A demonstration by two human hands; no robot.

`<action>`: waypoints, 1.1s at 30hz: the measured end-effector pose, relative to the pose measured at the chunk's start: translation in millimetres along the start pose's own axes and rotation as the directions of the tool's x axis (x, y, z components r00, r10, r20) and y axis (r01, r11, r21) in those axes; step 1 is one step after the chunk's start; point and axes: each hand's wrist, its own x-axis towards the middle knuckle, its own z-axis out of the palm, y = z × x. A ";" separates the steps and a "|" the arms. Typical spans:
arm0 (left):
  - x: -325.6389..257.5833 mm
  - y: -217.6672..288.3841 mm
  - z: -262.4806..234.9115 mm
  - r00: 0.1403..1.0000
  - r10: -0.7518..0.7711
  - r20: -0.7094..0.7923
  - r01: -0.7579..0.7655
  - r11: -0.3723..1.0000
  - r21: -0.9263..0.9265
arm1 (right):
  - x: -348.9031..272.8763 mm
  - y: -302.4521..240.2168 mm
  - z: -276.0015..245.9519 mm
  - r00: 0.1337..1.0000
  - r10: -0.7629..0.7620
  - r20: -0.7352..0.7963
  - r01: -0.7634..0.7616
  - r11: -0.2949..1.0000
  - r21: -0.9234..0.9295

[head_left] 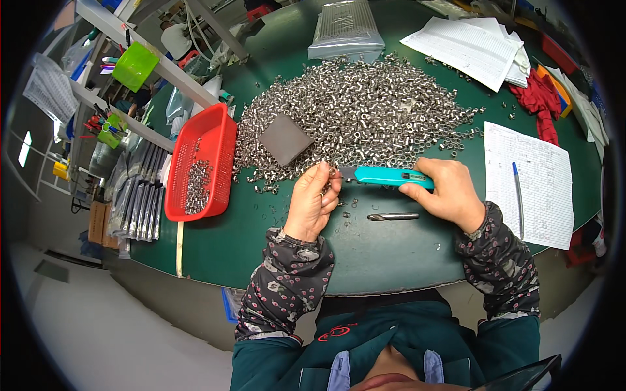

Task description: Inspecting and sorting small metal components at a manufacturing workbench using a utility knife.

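Note:
My left hand (pixel 310 205) pinches a small metal ring (pixel 332 172) between thumb and fingers, which partly hide it. My right hand (pixel 453 192) grips a teal utility knife (pixel 385 176), its dark blade pointing left and reaching the ring; whether it touches cannot be made out. Just beyond both hands spreads a large heap of small shiny metal rings (pixel 365 107). A grey square block (pixel 285 139) lies tilted on the heap's near left part. Below the knife, a drill bit (pixel 393 216) rests on the green table, with several loose rings and thin shavings to its left.
On the left stands a red plastic basket (pixel 222 140) with some rings inside. Papers (pixel 528 182) with a blue pen (pixel 517 195) lie at right, more sheets (pixel 463 49) and a red cloth (pixel 540 101) farther back. A clear bag of parts (pixel 347 29) sits at the far edge.

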 end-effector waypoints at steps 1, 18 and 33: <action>-1.1 0.8 2.5 0.999 -0.016 -0.040 0.017 1.000 0.019 | -0.2 -0.1 0.7 1.000 0.001 0.000 -0.001 1.000 0.000; -4.5 3.0 1.3 0.972 -0.234 -0.013 0.227 0.954 -0.198 | 1.9 -0.6 -3.7 0.984 0.067 -0.168 -0.057 0.996 0.061; 4.4 -7.1 43.9 0.995 0.002 0.096 -0.080 0.564 0.822 | 7.5 13.8 -7.8 0.955 0.192 -0.224 -0.145 0.967 0.208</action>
